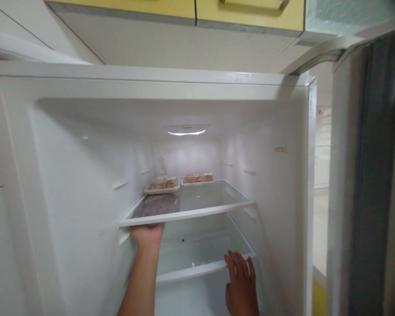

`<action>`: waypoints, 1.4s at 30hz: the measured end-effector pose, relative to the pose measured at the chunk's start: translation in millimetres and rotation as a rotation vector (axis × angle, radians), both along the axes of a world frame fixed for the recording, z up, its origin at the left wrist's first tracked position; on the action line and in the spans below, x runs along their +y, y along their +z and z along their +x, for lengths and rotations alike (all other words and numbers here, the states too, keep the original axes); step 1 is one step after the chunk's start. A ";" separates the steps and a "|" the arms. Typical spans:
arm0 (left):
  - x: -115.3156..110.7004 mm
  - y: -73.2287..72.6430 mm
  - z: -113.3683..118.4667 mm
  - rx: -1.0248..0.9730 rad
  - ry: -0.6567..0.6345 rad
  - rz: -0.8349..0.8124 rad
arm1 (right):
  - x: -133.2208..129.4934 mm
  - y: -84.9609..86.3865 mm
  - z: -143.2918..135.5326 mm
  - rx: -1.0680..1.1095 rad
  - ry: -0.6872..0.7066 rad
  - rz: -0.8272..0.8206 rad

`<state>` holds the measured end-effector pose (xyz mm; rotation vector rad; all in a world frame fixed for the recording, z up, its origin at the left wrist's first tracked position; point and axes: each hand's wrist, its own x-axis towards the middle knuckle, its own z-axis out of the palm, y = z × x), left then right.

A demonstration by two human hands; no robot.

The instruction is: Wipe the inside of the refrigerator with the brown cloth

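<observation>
My left hand (148,231) reaches in under the left front of the upper glass shelf (204,198), and its fingers are hidden behind the white rim. Right above it shows a dark grey, flat package (158,205) with a shiny wrap; I cannot tell whether it lies on the glass or is seen through it. My right hand (241,281) is open, fingertips at the right front rim of the lower glass shelf (191,271). Towards the back of the upper shelf sit two wrapped food trays, a left tray (164,184) and a right tray (197,177).
White fridge walls (85,175) with moulded shelf ledges flank both sides. A lamp (187,131) glows at the top inside. The fridge door (365,175) stands open on the right. Yellow cabinets (250,15) hang above. A small dark spot (183,240) shows in the lower shelf area.
</observation>
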<state>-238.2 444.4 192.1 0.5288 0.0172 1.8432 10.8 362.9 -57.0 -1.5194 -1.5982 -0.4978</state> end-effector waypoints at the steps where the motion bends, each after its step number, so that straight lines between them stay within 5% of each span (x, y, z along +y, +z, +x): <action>1: -2.7 -3.2 -3.2 -0.042 0.010 0.030 | -0.1 0.1 -0.1 0.000 0.001 -0.004; 8: -8.7 -10.1 42.0 -0.124 0.000 0.061 | -1.6 2.4 4.9 -0.052 0.016 -0.063; 14: -18.4 1.3 124.2 0.041 -0.030 -0.238 | -4.8 7.1 11.0 -0.130 0.044 0.006; 17: -23.0 3.0 171.1 0.095 -0.100 -0.190 | -10.0 15.9 13.9 -0.086 0.113 0.006; 20: -32.3 0.4 211.1 0.111 -0.234 -0.144 | -13.1 29.4 15.8 0.126 0.236 -0.039; 23: -47.7 -4.2 232.9 0.093 -0.337 -0.135 | -9.1 52.3 16.3 0.615 0.312 -0.069; 29: -77.5 -9.2 216.7 0.074 -0.438 -0.158 | -4.4 138.7 16.5 1.525 0.610 -0.026; 34: -94.2 -21.2 174.8 0.338 -0.352 -0.418 | -32.0 202.3 9.8 1.635 0.904 0.067; 37: -108.7 -30.0 148.3 0.571 -0.261 -0.434 | -41.7 218.8 0.5 1.709 0.907 0.044; 42: -125.3 -41.1 101.4 0.727 -0.162 -0.411 | -45.4 214.8 -18.0 1.834 0.595 0.208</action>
